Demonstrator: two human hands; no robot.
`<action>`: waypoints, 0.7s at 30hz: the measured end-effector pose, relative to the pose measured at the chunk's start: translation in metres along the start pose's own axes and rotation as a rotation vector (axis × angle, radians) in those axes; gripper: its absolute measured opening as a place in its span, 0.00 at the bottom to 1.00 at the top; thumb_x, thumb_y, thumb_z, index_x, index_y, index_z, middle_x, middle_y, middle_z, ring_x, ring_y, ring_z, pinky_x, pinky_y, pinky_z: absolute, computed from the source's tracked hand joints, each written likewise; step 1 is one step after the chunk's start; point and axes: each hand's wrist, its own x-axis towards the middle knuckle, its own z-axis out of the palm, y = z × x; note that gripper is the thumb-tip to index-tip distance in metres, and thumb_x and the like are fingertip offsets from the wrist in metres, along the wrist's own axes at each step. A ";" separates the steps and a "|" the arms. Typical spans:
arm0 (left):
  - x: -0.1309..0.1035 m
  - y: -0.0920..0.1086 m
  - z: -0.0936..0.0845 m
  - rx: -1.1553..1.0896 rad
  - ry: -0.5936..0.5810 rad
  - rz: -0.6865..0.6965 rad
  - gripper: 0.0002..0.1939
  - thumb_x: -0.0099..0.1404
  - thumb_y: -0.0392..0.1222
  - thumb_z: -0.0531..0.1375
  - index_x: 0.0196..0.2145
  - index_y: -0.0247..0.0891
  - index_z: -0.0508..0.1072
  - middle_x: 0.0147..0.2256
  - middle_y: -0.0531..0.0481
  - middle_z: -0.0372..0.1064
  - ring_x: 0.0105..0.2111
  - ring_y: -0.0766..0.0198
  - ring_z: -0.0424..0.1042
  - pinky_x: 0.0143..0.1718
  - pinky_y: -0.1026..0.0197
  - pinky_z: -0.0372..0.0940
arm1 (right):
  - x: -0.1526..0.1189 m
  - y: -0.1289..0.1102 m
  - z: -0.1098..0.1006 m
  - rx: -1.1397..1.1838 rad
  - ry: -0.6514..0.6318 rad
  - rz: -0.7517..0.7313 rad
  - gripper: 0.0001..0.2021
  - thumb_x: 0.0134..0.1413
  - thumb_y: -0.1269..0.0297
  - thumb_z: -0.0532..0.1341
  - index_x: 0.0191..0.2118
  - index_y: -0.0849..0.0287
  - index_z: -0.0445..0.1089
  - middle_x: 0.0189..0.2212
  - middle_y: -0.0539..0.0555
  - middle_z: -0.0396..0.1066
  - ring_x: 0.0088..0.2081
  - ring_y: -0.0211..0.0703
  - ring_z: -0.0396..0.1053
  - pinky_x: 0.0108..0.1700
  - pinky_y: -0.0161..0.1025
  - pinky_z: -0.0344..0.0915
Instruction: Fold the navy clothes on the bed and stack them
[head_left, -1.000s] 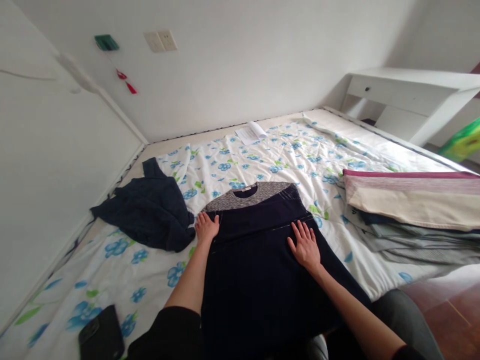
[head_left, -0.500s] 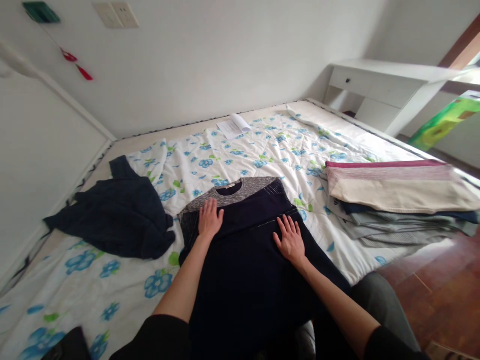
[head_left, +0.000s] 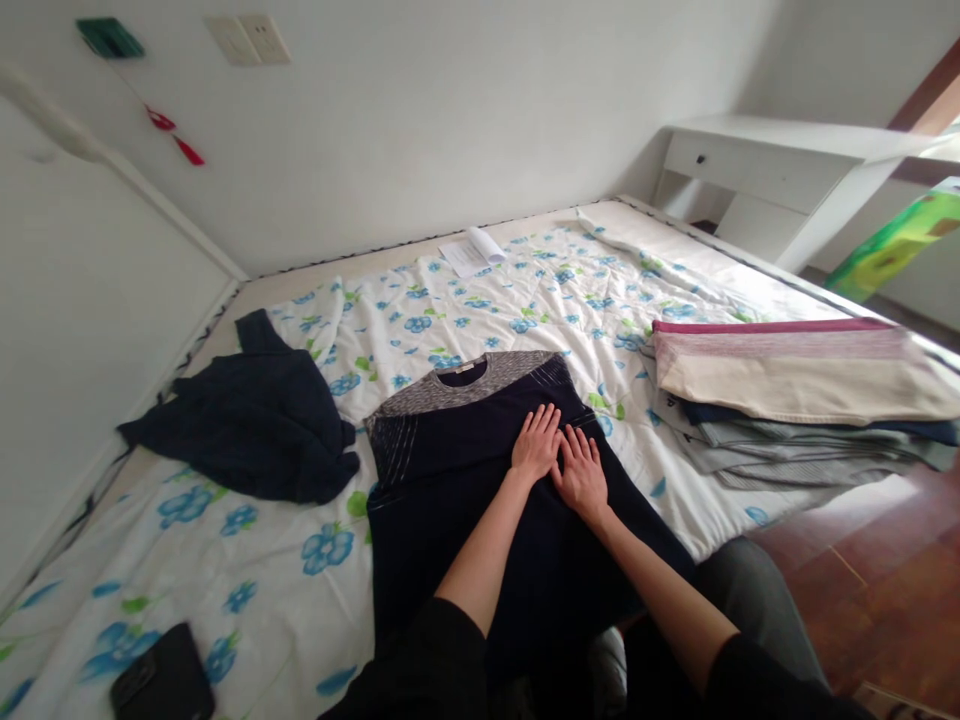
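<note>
Black sleeves (head_left: pixel 439 650) ending near the elbows, dark grey trouser leg (head_left: pixel 761 600).

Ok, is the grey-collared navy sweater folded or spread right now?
Spread: the navy sweater lies flat, neckline facing up the bed, left hand and right hand on it.

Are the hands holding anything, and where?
No, nothing is held: the left hand and right hand lie flat on the front of the dark sweater.

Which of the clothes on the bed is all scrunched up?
The dark navy garment at the far left, beside the white wall. It lies crumpled, while the grey-collared navy sweater is spread flat.
</note>
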 end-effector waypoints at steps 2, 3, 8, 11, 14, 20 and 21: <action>-0.023 -0.014 -0.012 0.027 0.034 -0.004 0.35 0.83 0.50 0.48 0.82 0.38 0.56 0.82 0.44 0.48 0.82 0.53 0.45 0.82 0.43 0.45 | -0.001 0.000 -0.001 0.011 0.019 0.005 0.34 0.76 0.55 0.52 0.80 0.62 0.60 0.82 0.61 0.52 0.81 0.59 0.48 0.82 0.58 0.40; -0.039 -0.025 -0.020 0.049 0.061 -0.044 0.35 0.83 0.51 0.49 0.82 0.38 0.56 0.82 0.43 0.47 0.82 0.51 0.44 0.82 0.41 0.44 | -0.001 -0.001 -0.001 0.019 0.030 0.008 0.34 0.76 0.55 0.52 0.80 0.62 0.60 0.82 0.61 0.52 0.81 0.59 0.49 0.82 0.58 0.40; -0.153 -0.106 -0.065 0.172 0.164 -0.519 0.36 0.83 0.55 0.47 0.80 0.37 0.60 0.79 0.38 0.54 0.81 0.42 0.50 0.81 0.32 0.42 | -0.003 0.000 0.000 0.047 0.038 0.014 0.34 0.76 0.55 0.52 0.81 0.60 0.59 0.82 0.60 0.52 0.81 0.59 0.49 0.82 0.59 0.38; -0.223 -0.141 -0.083 0.194 0.176 -0.707 0.37 0.83 0.56 0.46 0.80 0.35 0.60 0.80 0.37 0.52 0.80 0.38 0.51 0.79 0.31 0.47 | -0.004 0.000 -0.003 0.041 0.022 0.018 0.34 0.77 0.54 0.51 0.81 0.61 0.59 0.82 0.60 0.52 0.82 0.59 0.48 0.82 0.58 0.37; -0.274 -0.144 -0.091 0.172 0.186 -0.811 0.39 0.83 0.56 0.44 0.80 0.28 0.59 0.79 0.30 0.51 0.79 0.36 0.53 0.78 0.30 0.51 | -0.005 -0.001 -0.007 0.033 -0.003 0.025 0.34 0.77 0.54 0.51 0.81 0.61 0.59 0.82 0.60 0.51 0.82 0.58 0.47 0.82 0.57 0.36; -0.324 -0.100 -0.096 0.110 0.158 -0.860 0.40 0.82 0.60 0.45 0.79 0.31 0.62 0.77 0.28 0.57 0.79 0.39 0.56 0.78 0.34 0.51 | -0.002 -0.002 -0.011 0.043 -0.068 0.009 0.36 0.77 0.53 0.51 0.82 0.63 0.57 0.82 0.63 0.50 0.82 0.60 0.46 0.82 0.59 0.38; -0.329 -0.092 -0.097 0.102 0.146 -0.871 0.39 0.82 0.59 0.46 0.79 0.33 0.62 0.77 0.29 0.57 0.79 0.40 0.55 0.78 0.35 0.51 | -0.002 -0.002 -0.012 0.045 -0.080 -0.002 0.36 0.77 0.52 0.51 0.82 0.63 0.56 0.82 0.63 0.49 0.82 0.60 0.46 0.81 0.60 0.39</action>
